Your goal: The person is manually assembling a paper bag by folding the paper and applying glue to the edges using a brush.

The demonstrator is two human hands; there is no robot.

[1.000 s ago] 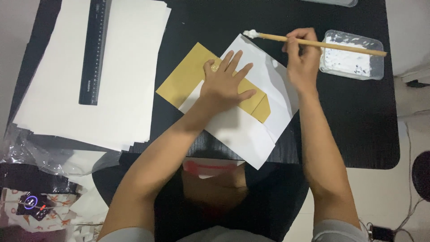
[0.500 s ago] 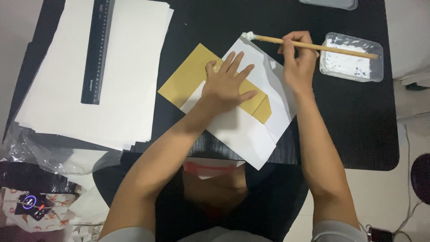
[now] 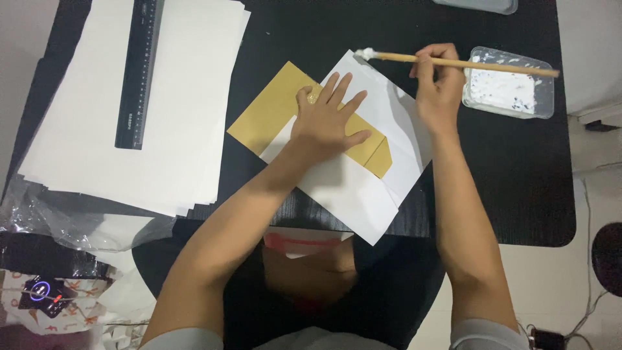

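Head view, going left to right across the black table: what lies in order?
Black ruler on the stack of white paper sheets → left hand → right hand → clear plastic tray of white paste.

At the far right edge of the black table stands a shallow, clear plastic rectangular tray [image 3: 512,83] with rounded corners, its floor smeared white. A second clear plastic container [image 3: 477,5] shows only as a grey-tinted strip at the table's far edge, cut off by the frame. Off the near left corner lies crumpled clear plastic wrapping [image 3: 71,223] — glossy, partly under the stack of white sheets. Below it, at the lower left, sits a white printed package [image 3: 45,301] with red and dark patterning, and on it a small dark device with a glowing ring-shaped light [image 3: 39,290] — too small to make out further.
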